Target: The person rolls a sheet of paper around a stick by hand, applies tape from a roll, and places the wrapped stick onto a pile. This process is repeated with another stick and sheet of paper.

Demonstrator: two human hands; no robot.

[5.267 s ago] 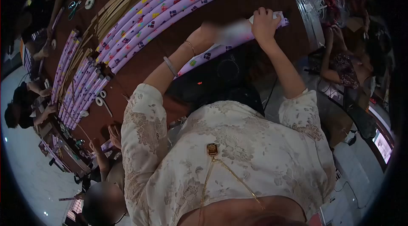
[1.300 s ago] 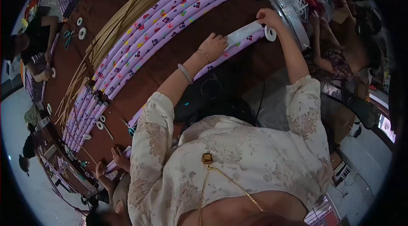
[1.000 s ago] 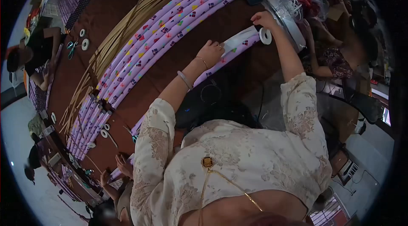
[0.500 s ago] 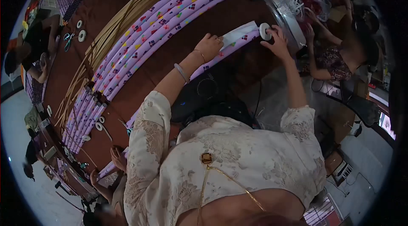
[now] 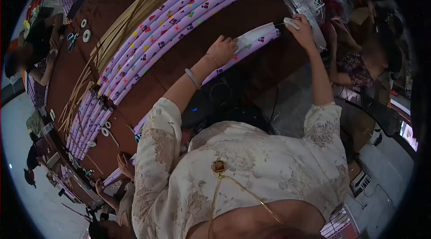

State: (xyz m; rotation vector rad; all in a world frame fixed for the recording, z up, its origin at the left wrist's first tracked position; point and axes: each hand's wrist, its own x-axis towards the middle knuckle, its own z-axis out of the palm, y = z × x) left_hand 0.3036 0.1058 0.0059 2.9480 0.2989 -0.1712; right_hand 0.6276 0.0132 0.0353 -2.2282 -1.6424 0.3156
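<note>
My left hand (image 5: 222, 51) grips a purple patterned tube (image 5: 251, 50), fingers pressed over the white flap (image 5: 256, 35) that runs along its upper side. Near the tube's right end, my right hand (image 5: 304, 34) is closed around a small roll of white tape (image 5: 291, 24). A thin dark line spans the gap between the tube's end and the roll. The rest of this tube runs down to the left, partly behind my left arm.
Several purple patterned tubes (image 5: 179, 21) lie in a curved bundle beside brown strips (image 5: 130, 19) on the brown table (image 5: 152, 75). Scissors (image 5: 72, 42) and a tape roll (image 5: 86, 36) lie at left. A person's hands (image 5: 125, 166) are at lower left; other people sit left and right.
My right hand has moved up and right with the tape roll, away from the tube's end, and the roll has turned. My left hand stays on the tube, which has shifted slightly right.
</note>
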